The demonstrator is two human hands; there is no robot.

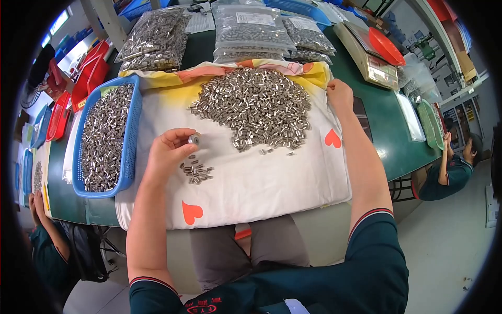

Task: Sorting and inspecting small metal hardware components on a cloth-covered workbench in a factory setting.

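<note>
My left hand (171, 149) pinches a small round metal piece (194, 139) with a dark centre between thumb and fingers, just above the cloth. Below it lies a little scattered group of short metal cylinders (196, 172). A large heap of the same cylinders (256, 104) covers the far middle of the white cloth (251, 183), which has red hearts and a yellow far border. My right hand (340, 96) is at the cloth's far right edge, its fingers curled on the fabric. Left of the cloth, a blue plastic basket (133, 136) is filled with cylinders.
Clear bags of metal parts (156, 39) and more bags (251, 31) stand behind the cloth. A scale (368, 57) with a red tray (386, 46) is at the far right of the green table (392, 138). Co-workers sit at the left (52, 246) and right (449, 170).
</note>
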